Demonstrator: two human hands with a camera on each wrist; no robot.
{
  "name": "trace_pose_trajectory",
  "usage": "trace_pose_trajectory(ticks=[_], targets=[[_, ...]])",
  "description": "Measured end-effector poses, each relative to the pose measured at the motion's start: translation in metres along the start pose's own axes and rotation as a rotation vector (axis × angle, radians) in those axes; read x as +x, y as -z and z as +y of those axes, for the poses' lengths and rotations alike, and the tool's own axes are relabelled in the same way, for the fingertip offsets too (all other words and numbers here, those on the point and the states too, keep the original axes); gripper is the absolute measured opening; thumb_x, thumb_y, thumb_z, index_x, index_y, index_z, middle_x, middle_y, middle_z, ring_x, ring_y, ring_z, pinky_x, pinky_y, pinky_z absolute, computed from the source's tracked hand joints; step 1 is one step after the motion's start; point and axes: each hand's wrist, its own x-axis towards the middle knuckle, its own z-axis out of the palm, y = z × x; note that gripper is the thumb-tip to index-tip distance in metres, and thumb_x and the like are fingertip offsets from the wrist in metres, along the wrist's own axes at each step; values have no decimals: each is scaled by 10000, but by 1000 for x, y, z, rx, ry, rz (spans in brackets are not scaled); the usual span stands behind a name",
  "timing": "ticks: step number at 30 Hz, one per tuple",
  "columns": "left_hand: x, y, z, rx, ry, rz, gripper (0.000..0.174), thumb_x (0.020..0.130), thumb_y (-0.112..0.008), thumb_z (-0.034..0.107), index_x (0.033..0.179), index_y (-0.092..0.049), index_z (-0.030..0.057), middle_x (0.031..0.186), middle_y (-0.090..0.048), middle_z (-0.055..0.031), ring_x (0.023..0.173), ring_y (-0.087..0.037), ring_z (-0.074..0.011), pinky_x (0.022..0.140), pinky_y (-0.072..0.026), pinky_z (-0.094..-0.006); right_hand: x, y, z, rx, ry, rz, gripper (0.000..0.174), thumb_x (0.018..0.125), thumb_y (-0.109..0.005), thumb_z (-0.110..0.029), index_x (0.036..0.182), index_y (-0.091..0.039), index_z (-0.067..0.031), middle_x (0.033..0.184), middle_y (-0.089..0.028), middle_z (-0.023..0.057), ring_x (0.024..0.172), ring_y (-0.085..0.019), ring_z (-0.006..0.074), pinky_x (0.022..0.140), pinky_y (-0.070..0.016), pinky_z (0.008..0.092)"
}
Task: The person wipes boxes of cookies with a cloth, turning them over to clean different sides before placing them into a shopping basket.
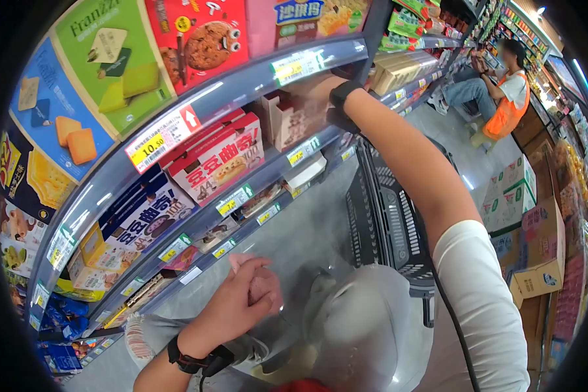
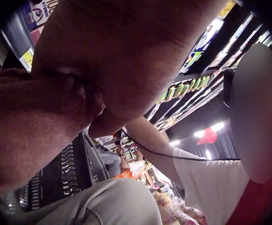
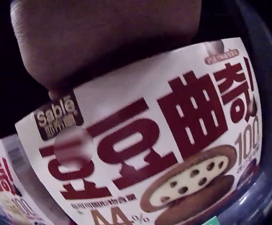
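My right hand [image 1: 313,90] reaches into the shelf, partly covered by the shelf's upper lip. In the right wrist view, the back of that hand [image 3: 107,42] lies over and behind the top edge of a white cookie box [image 3: 126,136] with dark red lettering; the fingers are hidden there. The same brown-and-white box stands tilted in the head view, to the right of red-and-white cookie boxes [image 1: 219,157]. My left hand [image 1: 251,291] is held in front of my knees, its fingers loosely bent, with nothing seen in it.
Blue cookie boxes [image 1: 147,219] stand farther left on the same shelf. Price tags line the shelf edge [image 1: 235,81]. A black shopping basket [image 1: 385,215] stands by my knee. Cartons [image 1: 536,248] are stacked at the right, and a person in an orange vest [image 1: 506,108] sits farther back.
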Motion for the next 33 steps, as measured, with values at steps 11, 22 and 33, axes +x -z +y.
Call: trace_pose_trajectory(ticks=[11,22,33], targets=[[8,-11,-4,30,27,-2,621,842,-692,43,1424,-473,52,1308,-529,-185,1242,-533,-326,1068,-425,-390,15,-36,11,-105,0,161,828,956,-350,-782,1601,-347,-263,1677,-294,81,1546,-251,313,1265,-177,476],[12,-16,-10,28,5,-29,615,863,-688,89,1430,-455,36,1324,-519,-248,1235,-554,-392,1048,-447,-411,32,-48,17,-149,6,284,770,970,-406,-732,1585,-375,-269,1649,-343,104,1503,-342,331,1245,-271,447],[13,-15,-11,15,-5,-17,601,859,-680,88,1416,-462,26,1335,-501,-235,1243,-539,-398,1060,-440,-418,26,-43,14,-172,-71,288,789,914,-493,-733,1553,-430,-275,1625,-401,61,1477,-398,286,1218,-324,409]])
